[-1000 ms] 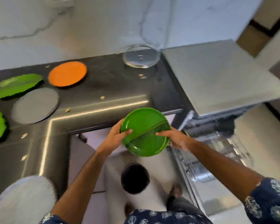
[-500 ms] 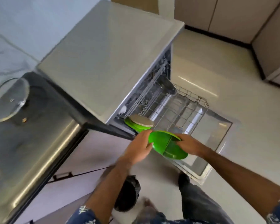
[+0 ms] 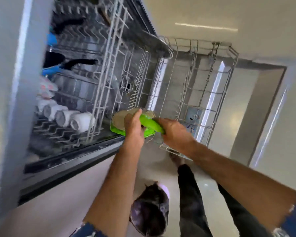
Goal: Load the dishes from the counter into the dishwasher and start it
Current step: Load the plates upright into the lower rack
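At the near edge of the view, on the pale floor (image 3: 272, 40), a dark bag-lined bin (image 3: 149, 212) stands between the person's forearms, just beside a dark trouser leg (image 3: 190, 202). Above it, both hands meet over the pulled-out lower rack (image 3: 203, 93) of the open dishwasher (image 3: 10, 100). The left hand (image 3: 134, 129) has its fingers curled round the left rim of a green plate (image 3: 149, 124); the right hand (image 3: 175, 132) clamps the plate's right rim. The plate is held tilted, edge-up, at the near left corner of the lower rack, touching or just beside a second green plate (image 3: 115, 130) already seated there, with a tan plate (image 3: 120, 119) against it. Motion blur prevents confirming whether the held plate rests in the tines. To the left, the upper rack (image 3: 72, 103) carries a row of white cups (image 3: 67, 117) lying on their sides. Farther in sit a dark pan with a black handle (image 3: 82, 63) and a blue item (image 3: 50, 70), not identifiable. Beyond the lower rack lies the lowered dishwasher door (image 3: 246, 100).
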{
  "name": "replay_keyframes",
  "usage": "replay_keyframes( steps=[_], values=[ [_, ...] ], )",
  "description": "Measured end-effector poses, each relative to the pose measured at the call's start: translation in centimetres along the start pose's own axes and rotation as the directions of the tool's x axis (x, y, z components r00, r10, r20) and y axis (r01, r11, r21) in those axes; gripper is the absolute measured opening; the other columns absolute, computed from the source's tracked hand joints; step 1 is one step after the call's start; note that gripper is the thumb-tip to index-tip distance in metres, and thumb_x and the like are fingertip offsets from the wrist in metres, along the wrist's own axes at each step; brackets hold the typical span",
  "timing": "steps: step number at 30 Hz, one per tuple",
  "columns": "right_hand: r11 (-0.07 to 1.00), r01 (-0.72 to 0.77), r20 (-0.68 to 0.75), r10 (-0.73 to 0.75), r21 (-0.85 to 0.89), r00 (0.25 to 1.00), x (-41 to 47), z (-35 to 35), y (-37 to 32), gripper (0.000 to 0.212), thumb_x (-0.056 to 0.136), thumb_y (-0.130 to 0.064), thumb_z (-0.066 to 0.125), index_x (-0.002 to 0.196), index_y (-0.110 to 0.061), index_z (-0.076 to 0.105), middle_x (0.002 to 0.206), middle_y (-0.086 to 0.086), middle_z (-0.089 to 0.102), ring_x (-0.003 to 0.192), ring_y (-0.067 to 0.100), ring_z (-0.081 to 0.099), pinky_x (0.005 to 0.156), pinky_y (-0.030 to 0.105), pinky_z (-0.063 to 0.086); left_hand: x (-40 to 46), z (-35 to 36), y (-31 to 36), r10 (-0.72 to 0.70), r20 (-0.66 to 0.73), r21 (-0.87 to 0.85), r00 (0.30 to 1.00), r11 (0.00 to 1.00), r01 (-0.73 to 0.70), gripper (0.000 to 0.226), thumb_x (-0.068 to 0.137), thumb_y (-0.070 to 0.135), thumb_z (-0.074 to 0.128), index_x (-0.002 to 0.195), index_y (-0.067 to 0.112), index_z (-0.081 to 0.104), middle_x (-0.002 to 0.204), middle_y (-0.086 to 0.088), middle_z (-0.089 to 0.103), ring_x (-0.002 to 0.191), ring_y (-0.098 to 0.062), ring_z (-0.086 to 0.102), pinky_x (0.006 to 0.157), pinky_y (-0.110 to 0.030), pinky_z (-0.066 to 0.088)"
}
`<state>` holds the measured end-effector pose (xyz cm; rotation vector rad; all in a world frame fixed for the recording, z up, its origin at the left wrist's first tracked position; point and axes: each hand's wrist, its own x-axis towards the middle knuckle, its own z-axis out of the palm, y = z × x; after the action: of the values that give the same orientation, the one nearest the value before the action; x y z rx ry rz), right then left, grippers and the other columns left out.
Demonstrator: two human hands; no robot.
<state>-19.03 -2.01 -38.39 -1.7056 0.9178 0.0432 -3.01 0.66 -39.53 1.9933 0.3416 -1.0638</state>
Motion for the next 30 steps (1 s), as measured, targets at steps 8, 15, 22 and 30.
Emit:
replay_keyframes(
  steps=[8,15,22,30],
  values=[
    [0.96,0.202,0.121,-0.181,-0.196,0.976,10.8,5.3,4.8,0.073,0.095,-0.008,0.051,0.156,-0.035,0.022,0.154,0.012,0.038,0.135,0.036,0.042,0.11,0.044,0.041,9.9,-1.9,-0.5,0.266,-0.244,0.053,0.932,0.964,-0.261,0.063,0.062,0.026,0.066,0.123,0.007,0.061,0.118,-0.011,0.067,0.104,-0.028,0.066,0.096,-0.047,0.054],
    [0.897,0.299,0.187,-0.249,-0.325,0.95,14.9,7.1,3.1,0.071,0.096,-0.006,0.031,0.158,-0.031,0.008,0.161,0.008,0.022,0.146,0.032,0.023,0.118,0.046,0.028,13.2,-2.7,0.0,0.302,-0.451,-0.156,0.84,0.9,-0.408,0.057,0.084,-0.008,0.064,0.136,0.014,0.056,0.136,-0.02,0.059,0.112,-0.033,0.063,0.102,-0.055,0.05],
    [0.891,0.291,0.183,-0.239,-0.35,0.953,16.8,8.2,3.4,0.066,0.101,-0.013,0.036,0.158,-0.029,0.007,0.16,0.012,0.022,0.148,0.033,0.019,0.115,0.051,0.032,14.8,-3.0,0.3,0.333,-0.411,-0.101,0.849,0.909,-0.405,0.054,0.089,-0.003,0.064,0.138,0.016,0.053,0.139,-0.017,0.057,0.121,-0.036,0.06,0.102,-0.051,0.051],
    [0.858,0.278,0.218,-0.199,-0.432,0.955,18.7,7.4,3.1,0.063,0.102,-0.009,0.033,0.158,-0.021,0.01,0.147,0.022,0.036,0.139,0.038,0.035,0.107,0.048,0.043,15.5,-2.0,1.2,0.517,-0.407,0.509,0.753,0.813,-0.283,0.044,0.087,0.014,0.06,0.129,0.004,0.063,0.129,-0.023,0.063,0.119,-0.037,0.058,0.096,-0.033,0.045]
  ],
)
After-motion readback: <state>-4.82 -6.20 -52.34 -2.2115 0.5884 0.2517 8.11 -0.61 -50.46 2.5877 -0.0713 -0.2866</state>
